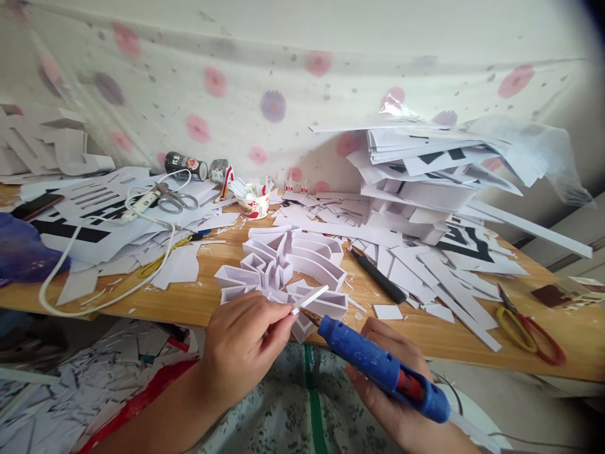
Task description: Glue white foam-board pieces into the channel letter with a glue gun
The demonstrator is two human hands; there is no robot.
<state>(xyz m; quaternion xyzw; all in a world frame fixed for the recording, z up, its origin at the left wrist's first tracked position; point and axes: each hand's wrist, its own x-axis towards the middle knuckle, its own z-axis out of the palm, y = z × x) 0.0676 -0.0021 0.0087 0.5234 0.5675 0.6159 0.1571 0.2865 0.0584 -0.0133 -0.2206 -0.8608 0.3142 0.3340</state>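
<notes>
Several hollow white letter-like pieces (328, 277) stand grouped by the middle of the table's (454, 347) near edge, their thin upright walls in place and their tops open, so much of the shaping here looks done. Left over is a narrow white strip (312, 298), held above the nearest pieces and joined to nothing that shows; how many more parts are wanted cannot be told. The left hand (248, 343) pinches the strip's lower end between thumb and fingers, a narrow grip, while the right hand (399, 419) is wrapped around a blue glue gun (362, 353). The gun's nozzle meets the strip's underside or sits just beside it; which one is unclear, and no bead of glue can be made out. The strip is straight, flat and smooth, tilted with its free end up and toward the table's right edge. The hollow pieces are matt white, some with curved walls, others angular with sharp corners, packed close together; the hands and gun hide part of those at the near edge.
</notes>
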